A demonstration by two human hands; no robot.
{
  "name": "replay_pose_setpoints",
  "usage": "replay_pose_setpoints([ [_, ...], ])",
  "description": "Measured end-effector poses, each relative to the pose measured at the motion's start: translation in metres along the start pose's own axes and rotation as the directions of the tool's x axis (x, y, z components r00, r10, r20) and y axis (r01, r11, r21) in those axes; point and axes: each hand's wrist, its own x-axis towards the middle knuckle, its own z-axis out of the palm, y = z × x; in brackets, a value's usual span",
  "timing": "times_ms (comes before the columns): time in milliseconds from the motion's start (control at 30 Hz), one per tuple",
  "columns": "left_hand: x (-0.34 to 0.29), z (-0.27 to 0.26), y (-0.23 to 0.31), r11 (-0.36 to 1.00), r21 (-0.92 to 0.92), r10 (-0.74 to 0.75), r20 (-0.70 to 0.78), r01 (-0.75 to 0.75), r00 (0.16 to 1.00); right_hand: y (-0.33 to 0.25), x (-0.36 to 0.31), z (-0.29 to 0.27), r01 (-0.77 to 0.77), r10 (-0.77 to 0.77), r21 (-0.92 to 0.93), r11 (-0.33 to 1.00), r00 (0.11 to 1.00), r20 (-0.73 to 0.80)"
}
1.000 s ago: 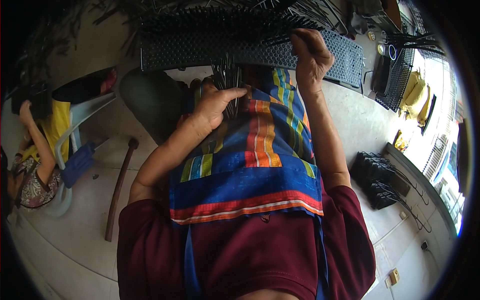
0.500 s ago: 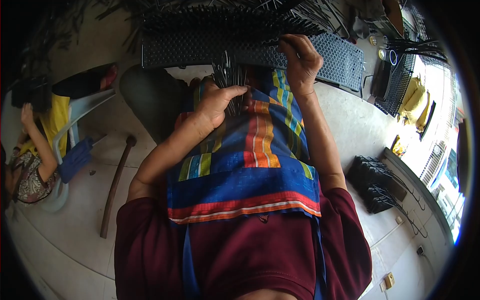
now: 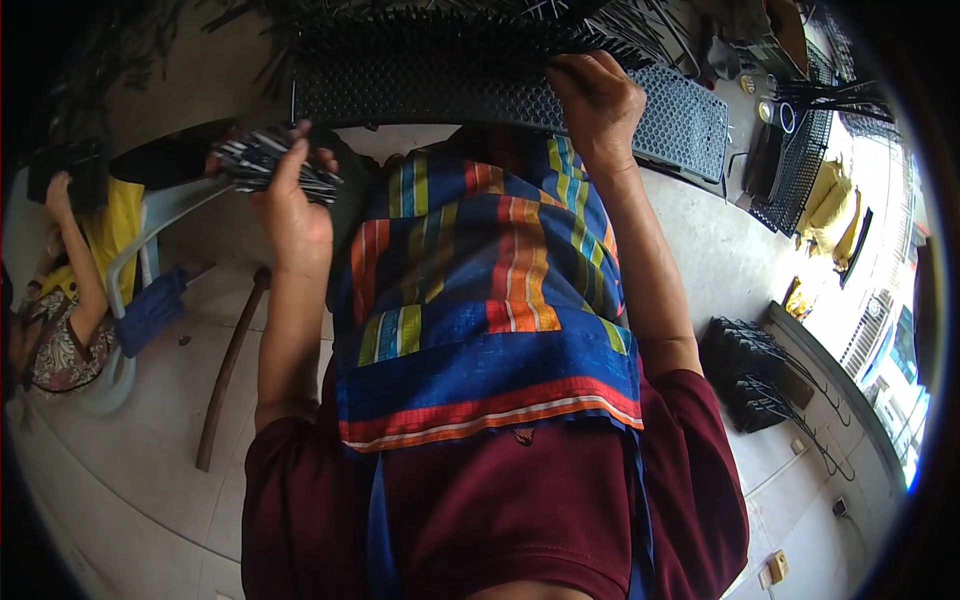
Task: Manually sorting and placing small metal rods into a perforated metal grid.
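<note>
My left hand (image 3: pixel 293 205) grips a bundle of thin dark strips (image 3: pixel 262 160), blurred by motion and with pale glints, left of my lap. My right hand (image 3: pixel 606 110) is over a long perforated panel (image 3: pixel 680 110) across my knees' far side. Its fingers are pinched, and what sits between them is hidden. Dense black rods or bristles (image 3: pixel 430 45) stand up along the panel's far part. Over my lap lies a blue apron (image 3: pixel 430 350) with coloured stripes.
A long wooden-handled tool (image 3: pixel 232 370) lies on the floor to the left. Beyond it another person (image 3: pixel 75 330) sits by a pale chair frame (image 3: pixel 125 280), holding a dark block. Black hooked rods with dark blocks (image 3: pixel 750 370) lie at right. A yellow sack (image 3: pixel 830 205) is far right.
My left hand has swung left and away from my lap, taking the bundle of strips with it. My right hand has shifted slightly farther and left over the panel.
</note>
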Motion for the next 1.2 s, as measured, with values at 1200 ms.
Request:
replay_pose_setpoints([
  [1200, -0.017, -0.01, -0.02, 0.991, 0.135, -0.003, -0.115, 0.019, 0.993, 0.118, -0.014, -0.014, 0.012, -0.032, -0.426, 0.905, 0.999, -0.04],
])
